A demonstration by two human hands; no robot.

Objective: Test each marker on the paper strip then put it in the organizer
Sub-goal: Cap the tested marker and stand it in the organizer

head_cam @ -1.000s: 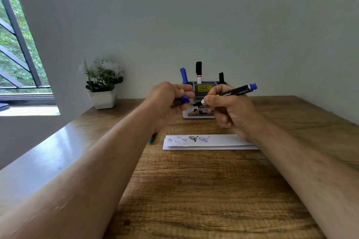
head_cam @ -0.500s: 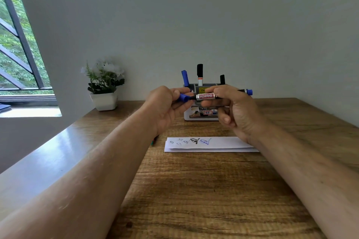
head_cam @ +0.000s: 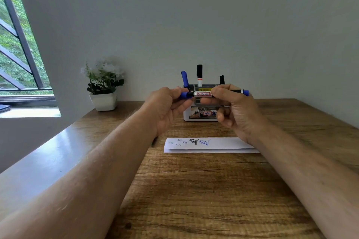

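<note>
Progress, judged from the layout: paper strip [head_cam: 210,145] lay flat on the table [head_cam: 194,190], carrying several small scribbles at its left end, one black, the rightmost blue. The right part of the strip was blank. Three markers already stood upright in the organizer [head_cam: 200,117]: one blue [head_cam: 184,78], one black with a white band [head_cam: 199,74], one black [head_cam: 221,79].

A fourth marker [head_cam: 204,94] was held level in front of the organizer, above and beyond the strip, touching neither. Left hand [head_cam: 165,108] pinched the blue cap [head_cam: 184,95]; right hand [head_cam: 233,108] had thumb and fingers curled round the barrel. Cap sat on the marker's left end; whether fully seated could not be told.

Read: this marker seemed tested and at the capping step; it was not yet in the organizer. A dark object [head_cam: 154,141] showed under the left wrist, possibly another marker, too hidden to say.

Organizer's front compartment held small items, not identifiable.
</note>
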